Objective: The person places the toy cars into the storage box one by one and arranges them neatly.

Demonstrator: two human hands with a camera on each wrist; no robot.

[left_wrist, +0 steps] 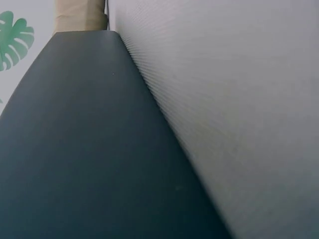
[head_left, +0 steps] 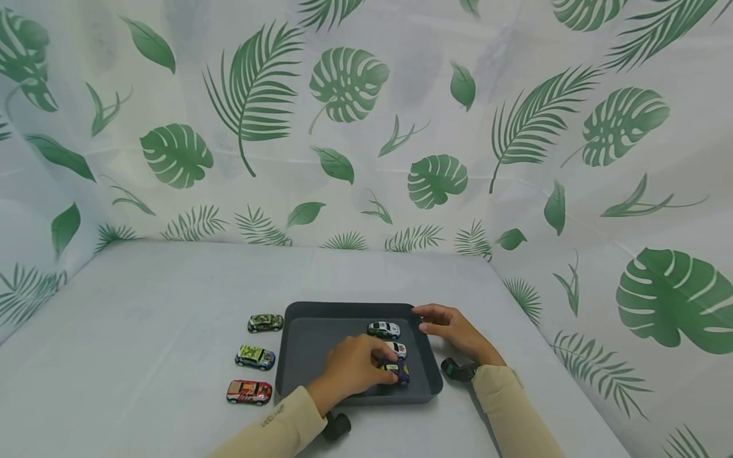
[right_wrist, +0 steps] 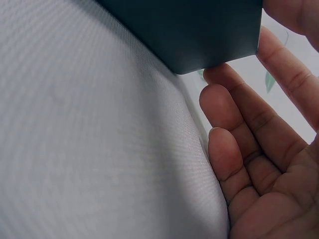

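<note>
Three toy cars sit in a column on the white cloth just left of my dark tray [head_left: 298,312]. My left hand [head_left: 354,367] reaches into the tray, fingers curled round the purple toy car [head_left: 397,371]. My right hand [head_left: 452,329] rests loosely spread at the tray's far right corner.

Colours and patterns of the tray, toy cars and surroundings.
Dark grey tray [head_left: 298,343]; pale grey tablecloth [head_left: 143,318]; white backdrop [head_left: 401,95] printed with green palm and monstera leaves. Outside the tray: camouflage-green car [head_left: 265,323], yellow-green and blue car [head_left: 254,357], red car [head_left: 249,392]. Inside: white-and-green car [head_left: 383,329], white car [head_left: 397,348] with red marks, dark blue and yellow car [head_left: 397,371]. Sleeves [head_left: 275,432] beige.
</note>
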